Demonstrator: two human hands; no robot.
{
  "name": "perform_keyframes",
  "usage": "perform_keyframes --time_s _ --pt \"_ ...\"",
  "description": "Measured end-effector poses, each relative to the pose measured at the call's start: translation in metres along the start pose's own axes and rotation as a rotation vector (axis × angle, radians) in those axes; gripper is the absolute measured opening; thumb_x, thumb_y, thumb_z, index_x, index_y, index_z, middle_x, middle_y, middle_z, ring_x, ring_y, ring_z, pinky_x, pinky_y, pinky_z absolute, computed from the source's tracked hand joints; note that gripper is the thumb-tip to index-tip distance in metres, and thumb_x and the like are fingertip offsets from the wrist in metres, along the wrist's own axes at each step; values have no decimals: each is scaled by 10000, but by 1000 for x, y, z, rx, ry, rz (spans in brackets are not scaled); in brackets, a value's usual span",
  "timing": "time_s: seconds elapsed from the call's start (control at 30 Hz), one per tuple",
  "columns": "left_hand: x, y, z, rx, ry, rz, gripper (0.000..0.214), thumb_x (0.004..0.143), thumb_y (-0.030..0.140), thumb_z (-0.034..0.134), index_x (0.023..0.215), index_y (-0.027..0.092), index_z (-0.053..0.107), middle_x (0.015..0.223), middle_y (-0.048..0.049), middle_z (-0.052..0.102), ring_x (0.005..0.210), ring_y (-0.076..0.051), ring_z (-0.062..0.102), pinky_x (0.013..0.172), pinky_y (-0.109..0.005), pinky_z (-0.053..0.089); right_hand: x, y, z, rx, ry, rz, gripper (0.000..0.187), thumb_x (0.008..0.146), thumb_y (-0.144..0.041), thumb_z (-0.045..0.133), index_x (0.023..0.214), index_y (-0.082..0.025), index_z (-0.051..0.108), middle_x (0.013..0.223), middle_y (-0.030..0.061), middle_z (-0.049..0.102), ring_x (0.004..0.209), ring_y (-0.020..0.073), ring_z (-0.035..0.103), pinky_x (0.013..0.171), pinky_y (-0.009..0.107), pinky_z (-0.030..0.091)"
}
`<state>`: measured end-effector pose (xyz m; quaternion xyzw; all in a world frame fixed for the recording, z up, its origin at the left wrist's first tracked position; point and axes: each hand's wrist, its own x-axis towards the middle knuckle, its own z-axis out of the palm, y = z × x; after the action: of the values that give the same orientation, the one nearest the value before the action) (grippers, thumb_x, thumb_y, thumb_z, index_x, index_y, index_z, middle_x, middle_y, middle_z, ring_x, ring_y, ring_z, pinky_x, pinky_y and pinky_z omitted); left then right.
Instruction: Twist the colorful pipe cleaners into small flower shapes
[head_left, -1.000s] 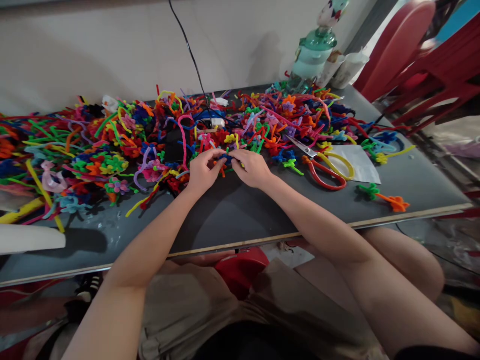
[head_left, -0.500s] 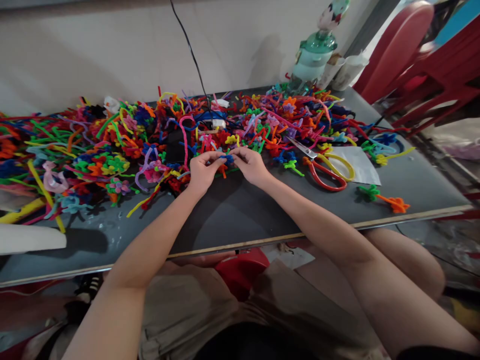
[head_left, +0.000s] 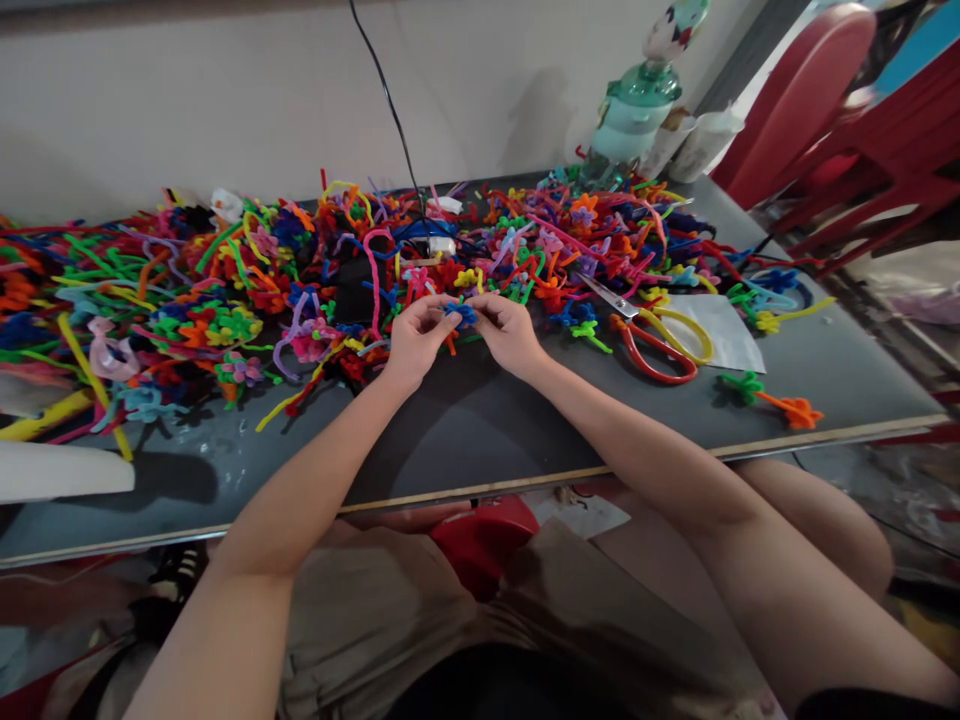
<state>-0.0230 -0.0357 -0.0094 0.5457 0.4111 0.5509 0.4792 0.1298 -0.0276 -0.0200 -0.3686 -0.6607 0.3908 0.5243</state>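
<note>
My left hand (head_left: pixel 415 341) and my right hand (head_left: pixel 508 332) meet over the grey table (head_left: pixel 465 430), just in front of a big heap of coloured pipe cleaners (head_left: pixel 247 280). Between the fingertips of both hands sits a small blue pipe-cleaner piece (head_left: pixel 460 313); both hands pinch it, fingers curled. An orange stem hangs under it near my left thumb.
Red-and-yellow scissors (head_left: pixel 652 340) lie right of my hands beside a white paper (head_left: pixel 720 330). A green-and-orange pipe-cleaner flower (head_left: pixel 772 398) lies near the right front edge. A teal bottle (head_left: pixel 634 110) and cups stand at the back; a black cable runs down the wall. Red chairs stand at right.
Both hands have lifted slightly and shifted a little away from me, still pinching the blue piece; my fingers have turned around it.
</note>
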Motion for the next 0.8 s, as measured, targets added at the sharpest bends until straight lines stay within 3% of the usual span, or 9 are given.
perform_keyframes --time_s 0.3,0.47,0.53,0.63,0.73,0.8 --pt "-2 0 4 -69 48 -42 320 642 368 850 721 195 592 576 65 507 486 -48 432 447 -188 355 -2 -5 5 273 -59 167 393 773 -554 685 826 -169 629 633 -40 503 573 75 418 546 236 362" --pt "5 -6 -5 102 -3 13 192 813 371 699 749 198 644 540 47 517 449 -74 426 427 -214 349 2 -4 3 338 -44 278 419 710 -550 751 749 -165 593 560 -78 389 508 50 315 470 227 239" --pt "8 -4 -12 304 -28 161 203 891 371 603 847 198 701 642 0 630 574 -118 559 517 -240 439 5 -5 -4 392 -95 327 413 699 -518 779 706 -166 562 539 -87 366 485 41 301 458 219 214" --pt "12 3 -24 672 -89 506 219 928 353 570 969 212 733 918 -55 740 874 -175 657 779 -314 519 8 -7 -14 478 -240 429 393 717 -416 804 644 -171 505 521 -92 358 471 33 316 458 203 222" --pt "11 8 -33 869 -178 767 210 947 307 548 980 242 745 943 -49 749 902 -176 659 859 -342 512 9 -9 -21 528 -366 504 322 753 -332 789 676 -160 528 524 -95 369 468 31 335 463 195 248" --pt "9 11 -37 926 -224 831 221 954 280 530 1001 261 745 936 -47 748 897 -178 662 848 -337 519 10 -10 -23 552 -428 514 298 750 -321 791 705 -152 550 527 -99 372 465 28 334 462 193 248"
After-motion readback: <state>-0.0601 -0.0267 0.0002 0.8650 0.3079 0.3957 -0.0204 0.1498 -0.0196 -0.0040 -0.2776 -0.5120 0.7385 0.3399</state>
